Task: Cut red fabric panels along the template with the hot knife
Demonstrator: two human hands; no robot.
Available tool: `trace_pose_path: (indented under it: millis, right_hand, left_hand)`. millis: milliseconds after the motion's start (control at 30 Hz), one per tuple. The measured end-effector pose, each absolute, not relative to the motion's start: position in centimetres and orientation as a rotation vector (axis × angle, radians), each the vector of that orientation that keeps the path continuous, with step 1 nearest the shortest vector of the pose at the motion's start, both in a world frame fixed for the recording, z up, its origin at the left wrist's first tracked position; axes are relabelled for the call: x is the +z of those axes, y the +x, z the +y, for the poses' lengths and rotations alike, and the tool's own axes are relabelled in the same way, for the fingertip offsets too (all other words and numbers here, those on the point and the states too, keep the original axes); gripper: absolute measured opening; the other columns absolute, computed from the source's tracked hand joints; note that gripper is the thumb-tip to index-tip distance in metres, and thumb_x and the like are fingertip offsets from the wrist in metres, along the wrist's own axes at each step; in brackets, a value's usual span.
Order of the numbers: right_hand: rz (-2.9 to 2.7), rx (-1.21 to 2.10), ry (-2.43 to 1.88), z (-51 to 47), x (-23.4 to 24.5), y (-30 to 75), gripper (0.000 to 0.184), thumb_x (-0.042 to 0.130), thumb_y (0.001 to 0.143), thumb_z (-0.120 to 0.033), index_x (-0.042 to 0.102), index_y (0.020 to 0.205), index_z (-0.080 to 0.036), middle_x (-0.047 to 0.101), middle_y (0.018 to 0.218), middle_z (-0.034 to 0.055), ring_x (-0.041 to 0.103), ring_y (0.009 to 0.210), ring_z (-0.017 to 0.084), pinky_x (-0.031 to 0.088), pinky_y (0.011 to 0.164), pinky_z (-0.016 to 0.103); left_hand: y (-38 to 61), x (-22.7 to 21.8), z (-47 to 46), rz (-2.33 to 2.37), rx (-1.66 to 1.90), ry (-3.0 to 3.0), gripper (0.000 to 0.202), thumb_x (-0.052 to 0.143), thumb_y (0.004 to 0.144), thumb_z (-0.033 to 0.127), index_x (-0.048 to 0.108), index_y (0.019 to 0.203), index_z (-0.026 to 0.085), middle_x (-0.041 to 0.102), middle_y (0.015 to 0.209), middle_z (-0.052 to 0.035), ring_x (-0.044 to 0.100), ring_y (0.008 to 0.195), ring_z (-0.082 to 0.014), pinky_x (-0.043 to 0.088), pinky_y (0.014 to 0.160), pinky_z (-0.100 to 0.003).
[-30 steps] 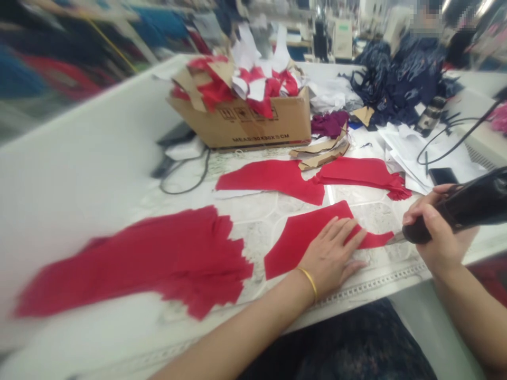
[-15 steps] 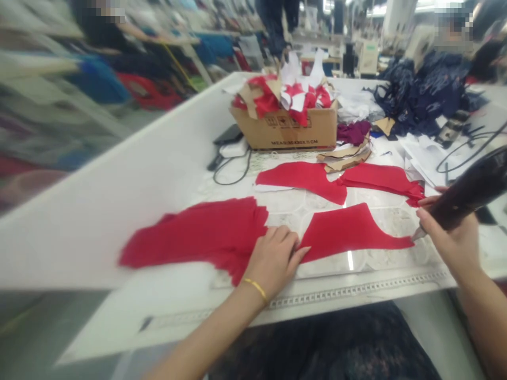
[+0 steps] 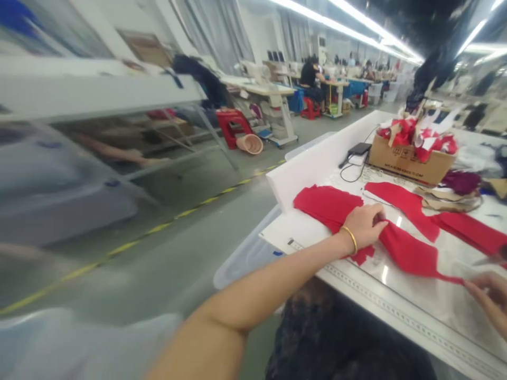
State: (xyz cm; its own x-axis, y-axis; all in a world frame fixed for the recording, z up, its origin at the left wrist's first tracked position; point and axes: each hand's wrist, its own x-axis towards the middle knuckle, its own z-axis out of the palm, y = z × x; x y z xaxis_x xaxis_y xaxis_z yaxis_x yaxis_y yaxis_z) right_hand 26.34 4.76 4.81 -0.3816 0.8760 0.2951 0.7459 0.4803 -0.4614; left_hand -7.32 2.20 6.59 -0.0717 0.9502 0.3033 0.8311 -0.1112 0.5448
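Note:
My left hand [image 3: 364, 227], with a gold bangle at the wrist, pinches the left end of a red fabric piece [image 3: 412, 252], which is lifted a little off the table. At the right edge, the fingertips of my right hand [image 3: 489, 296] close on the narrow right tip of the same piece. Just above that hand, the pointed end of a dark tool [image 3: 503, 252] shows, mostly cut off. A stack of red fabric pieces [image 3: 327, 205] lies under and left of my left hand. Beyond are a curved red piece [image 3: 404, 201] and a folded red strip [image 3: 475, 230].
A cardboard box [image 3: 412, 164] of red and white scraps stands at the back, beside a black device with a cable [image 3: 358, 150]. A measuring tape [image 3: 380, 295] runs along the table's front edge. Left are the floor, red stools [image 3: 233, 126] and a seated person [image 3: 311, 79].
The view has swung left, showing more floor. The red piece lay flat before; now its left end is raised in my left hand, and my right fingers have hold of its tip.

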Motion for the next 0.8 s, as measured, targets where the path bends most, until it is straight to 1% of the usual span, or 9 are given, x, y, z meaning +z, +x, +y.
trace_pose_path:
  millis: [67, 200, 267, 333, 433, 500, 600, 700, 800]
  right_hand:
    - [-2.266, 0.402, -1.315, 5.7, 6.8, 22.7, 0.041, 0.061, 0.084, -0.066, 0.065, 0.074, -0.026, 0.064, 0.054, -0.0026, 0.055, 0.040, 0.016, 0.046, 0.044, 0.028]
    - [-2.101, 0.421, -1.106, 6.5, 9.0, 14.9, 0.039, 0.058, 0.088, -0.058, 0.058, 0.070, -0.025, 0.059, 0.054, -0.0018, 0.053, 0.048, 0.015, 0.045, 0.051, 0.027]
    - [-2.144, 0.515, -1.002, 6.5, 8.7, 11.6, 0.038, 0.057, 0.087, -0.057, 0.056, 0.068, -0.024, 0.061, 0.056, -0.0004, 0.054, 0.048, 0.015, 0.043, 0.051, 0.027]
    - [-2.253, 0.578, -0.961, 6.1, 7.9, 9.1, 0.031, 0.056, 0.087, -0.050, 0.058, 0.071, -0.024, 0.065, 0.060, 0.0008, 0.056, 0.050, 0.016, 0.044, 0.053, 0.027]
    - [-2.525, 0.577, -0.986, 5.3, 6.6, 7.3, 0.019, 0.059, 0.086, -0.040, 0.061, 0.075, -0.024, 0.072, 0.067, 0.0009, 0.059, 0.053, 0.016, 0.041, 0.055, 0.027]
    - [-2.677, 0.539, -1.019, 4.9, 6.1, 7.4, 0.015, 0.060, 0.086, -0.036, 0.062, 0.076, -0.025, 0.074, 0.071, 0.0004, 0.062, 0.056, 0.017, 0.040, 0.056, 0.027]
    - [-2.769, 0.501, -1.092, 5.3, 5.8, 9.5, 0.015, 0.058, 0.087, -0.035, 0.062, 0.077, -0.025, 0.074, 0.071, 0.0001, 0.064, 0.057, 0.017, 0.041, 0.057, 0.027]
    - [-2.758, 0.450, -1.214, 6.9, 5.2, 13.1, 0.015, 0.055, 0.087, -0.036, 0.062, 0.078, -0.026, 0.070, 0.065, -0.0002, 0.065, 0.056, 0.019, 0.045, 0.055, 0.029]
    - [-2.648, 0.337, -1.280, 9.1, 4.1, 17.2, 0.017, 0.054, 0.088, -0.038, 0.064, 0.081, -0.026, 0.073, 0.076, 0.0030, 0.070, 0.065, 0.021, 0.052, 0.058, 0.032]
  left_hand:
    - [-10.1, 7.6, 2.9, 2.053, 0.993, 1.980, 0.006, 0.064, 0.092, 0.018, 0.061, 0.089, 0.021, 0.069, 0.083, 0.0019, 0.066, 0.078, -0.0152, 0.052, 0.073, -0.026]
    - [-17.0, 9.6, 3.1, 2.305, 1.026, 1.970, 0.005, 0.061, 0.090, 0.016, 0.061, 0.090, 0.021, 0.067, 0.085, -0.0027, 0.063, 0.084, -0.0217, 0.052, 0.079, -0.034]
    - [-20.1, 10.1, 2.2, 2.416, 0.989, 1.993, 0.006, 0.060, 0.089, 0.015, 0.061, 0.088, 0.020, 0.065, 0.086, -0.0059, 0.062, 0.090, -0.0261, 0.052, 0.084, -0.040]
    - [-22.1, 9.9, 0.9, 2.490, 0.920, 2.042, 0.009, 0.057, 0.088, 0.012, 0.061, 0.085, 0.019, 0.065, 0.089, -0.0101, 0.061, 0.096, -0.0303, 0.050, 0.090, -0.047]
    - [-23.1, 8.1, -0.8, 2.517, 0.805, 2.144, 0.013, 0.054, 0.088, 0.010, 0.065, 0.088, 0.017, 0.067, 0.103, -0.0164, 0.058, 0.107, -0.0339, 0.049, 0.097, -0.052]
    - [-22.8, 6.2, -1.5, 2.506, 0.751, 2.199, 0.017, 0.054, 0.089, 0.012, 0.068, 0.099, 0.016, 0.066, 0.116, -0.0177, 0.057, 0.113, -0.0334, 0.050, 0.100, -0.052]
    - [-22.0, 3.1, -2.0, 2.476, 0.699, 2.244, 0.023, 0.055, 0.094, 0.019, 0.069, 0.112, 0.017, 0.065, 0.123, -0.0150, 0.057, 0.117, -0.0303, 0.050, 0.105, -0.049]
    - [-21.9, 0.4, -1.9, 2.460, 0.666, 2.241, 0.028, 0.056, 0.098, 0.034, 0.069, 0.118, 0.019, 0.066, 0.128, -0.0123, 0.057, 0.123, -0.0283, 0.050, 0.111, -0.047]
    - [-22.4, -1.1, -1.7, 2.461, 0.665, 2.211, 0.040, 0.050, 0.101, 0.047, 0.069, 0.123, 0.019, 0.066, 0.133, -0.0119, 0.058, 0.127, -0.0284, 0.052, 0.111, -0.046]
